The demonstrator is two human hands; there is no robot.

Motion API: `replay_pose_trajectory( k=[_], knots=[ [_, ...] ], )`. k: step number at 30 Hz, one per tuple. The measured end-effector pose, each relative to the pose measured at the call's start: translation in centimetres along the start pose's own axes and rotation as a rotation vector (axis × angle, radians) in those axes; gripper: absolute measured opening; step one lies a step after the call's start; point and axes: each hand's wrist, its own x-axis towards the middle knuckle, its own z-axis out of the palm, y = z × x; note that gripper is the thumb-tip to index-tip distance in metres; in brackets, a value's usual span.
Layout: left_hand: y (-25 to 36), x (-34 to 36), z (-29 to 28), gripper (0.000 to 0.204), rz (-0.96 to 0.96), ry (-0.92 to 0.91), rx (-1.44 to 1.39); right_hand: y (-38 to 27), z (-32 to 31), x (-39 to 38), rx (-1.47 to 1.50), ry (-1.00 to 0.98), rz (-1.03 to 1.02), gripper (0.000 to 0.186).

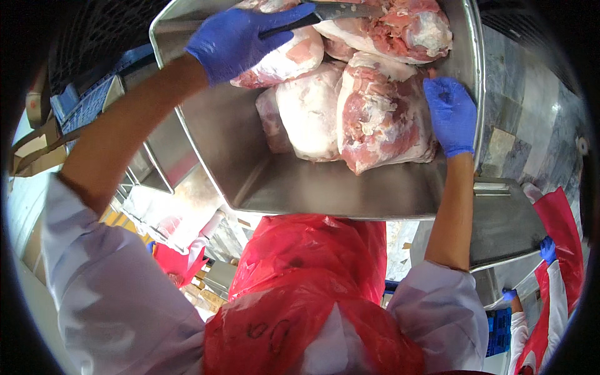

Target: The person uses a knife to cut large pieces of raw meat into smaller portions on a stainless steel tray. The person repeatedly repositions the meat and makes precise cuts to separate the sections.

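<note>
A large steel tub (325,190) in front of me holds several big pieces of raw meat, pink with white fat. Across its far left side reaches my left hand (234,42), in a blue glove, closed round the dark handle of a knife (347,10). The blade points right, over the far pieces (400,31). My right hand (451,117), also gloved in blue, is by the tub's right wall with its fingers curled against the side of the nearest right piece of meat (381,115). What lies inside those fingers is hidden. A paler piece (309,112) rests left of it.
Right of the tub stands another steel container (503,228), with a co-worker in a red apron (562,225) beside it. Blue crates (84,112) and steel tubs (147,165) are at the left. Another red-aproned person (178,262) shows at the lower left.
</note>
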Motion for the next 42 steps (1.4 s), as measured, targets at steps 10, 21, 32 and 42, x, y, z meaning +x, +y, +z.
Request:
replay_pose_trajectory(
  k=[10, 21, 32, 42],
  knots=[
    [7.7, -4.3, 14.0, 0.053, -0.35, 0.295, -0.228, -0.8, 2.3, 1.4, -0.096, -0.042, -0.042, 0.038],
    [4.3, -2.4, 21.7, 0.053, -0.263, 0.53, -0.238, -0.9, 3.4, -1.7, -0.136, -0.136, -0.048, 0.035],
    [5.3, -1.3, 19.9, 0.053, -0.388, 0.475, -0.423, 0.6, 2.8, -4.1, -0.147, -0.08, -0.043, 0.031],
    [4.0, -9.0, 6.7, 0.05, -0.354, 0.517, -0.355, -3.8, 0.9, 1.6, -0.015, 0.139, -0.293, 0.028]
  ],
)
